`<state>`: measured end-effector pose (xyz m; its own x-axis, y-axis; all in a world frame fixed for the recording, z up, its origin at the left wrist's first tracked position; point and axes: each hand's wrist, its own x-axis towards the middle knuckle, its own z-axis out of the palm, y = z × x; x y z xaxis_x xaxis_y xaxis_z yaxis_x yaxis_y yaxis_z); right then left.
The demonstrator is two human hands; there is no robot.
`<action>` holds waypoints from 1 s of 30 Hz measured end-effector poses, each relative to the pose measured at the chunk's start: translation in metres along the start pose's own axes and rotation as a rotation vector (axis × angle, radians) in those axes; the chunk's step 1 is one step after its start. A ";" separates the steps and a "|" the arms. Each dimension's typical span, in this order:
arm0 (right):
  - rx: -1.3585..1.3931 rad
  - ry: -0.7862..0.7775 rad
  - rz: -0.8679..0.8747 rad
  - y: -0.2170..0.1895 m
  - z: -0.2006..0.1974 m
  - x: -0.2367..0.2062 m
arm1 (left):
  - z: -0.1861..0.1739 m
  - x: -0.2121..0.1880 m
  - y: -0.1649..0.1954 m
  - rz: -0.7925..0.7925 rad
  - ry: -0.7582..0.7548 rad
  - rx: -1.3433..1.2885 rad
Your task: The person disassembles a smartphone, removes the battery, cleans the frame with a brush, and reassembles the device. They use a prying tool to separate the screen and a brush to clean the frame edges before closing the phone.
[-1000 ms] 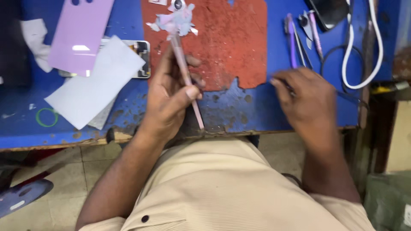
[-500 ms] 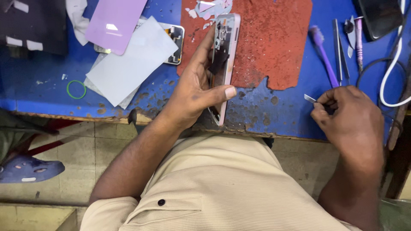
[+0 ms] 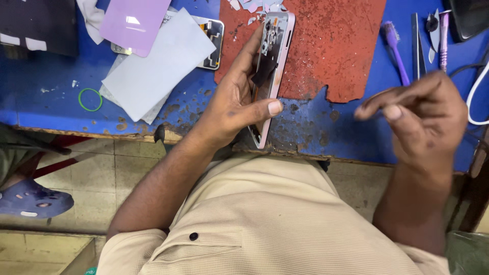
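Observation:
My left hand (image 3: 232,104) grips an opened phone (image 3: 275,46) with its back cover off. The thumb presses its right edge and the fingers wrap the left side. The phone stands on edge, its lower end at the table's front edge and its top over the red mat (image 3: 336,46). Inner parts and a dark patch show inside the frame. My right hand (image 3: 423,117) hovers to the right, blurred, thumb and forefinger pinched together. Whether anything small sits in that pinch I cannot make out.
On the blue table (image 3: 51,102) lie a purple back panel (image 3: 135,23), a white sheet (image 3: 158,63) over another phone (image 3: 211,30), a green ring (image 3: 90,99), glass shards (image 3: 254,7), a purple brush (image 3: 396,51), tweezers (image 3: 417,46) and a white cable (image 3: 476,97). A blue shoe (image 3: 30,198) is on the floor.
My left hand has turned the phone from edge-on to show its open inside. My right hand has lifted off the table and come toward me, fingers pinched.

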<state>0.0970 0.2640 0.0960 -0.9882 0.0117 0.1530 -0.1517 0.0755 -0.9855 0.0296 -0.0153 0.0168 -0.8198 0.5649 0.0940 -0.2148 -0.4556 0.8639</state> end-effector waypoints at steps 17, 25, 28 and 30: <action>0.244 0.003 0.118 0.028 0.085 0.038 | -0.008 -0.004 -0.003 -0.009 -0.020 -0.004; 0.231 -0.031 0.099 0.031 0.085 0.037 | -0.008 -0.004 -0.005 -0.035 -0.017 -0.044; 0.225 -0.031 0.091 0.029 0.087 0.038 | -0.009 -0.003 -0.006 -0.033 -0.018 -0.044; 0.213 -0.024 0.094 0.027 0.088 0.038 | -0.009 -0.003 -0.007 -0.031 -0.016 -0.037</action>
<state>0.0531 0.1785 0.0690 -0.9981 -0.0148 0.0605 -0.0579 -0.1369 -0.9889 0.0292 -0.0201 0.0061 -0.8037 0.5902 0.0755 -0.2600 -0.4625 0.8476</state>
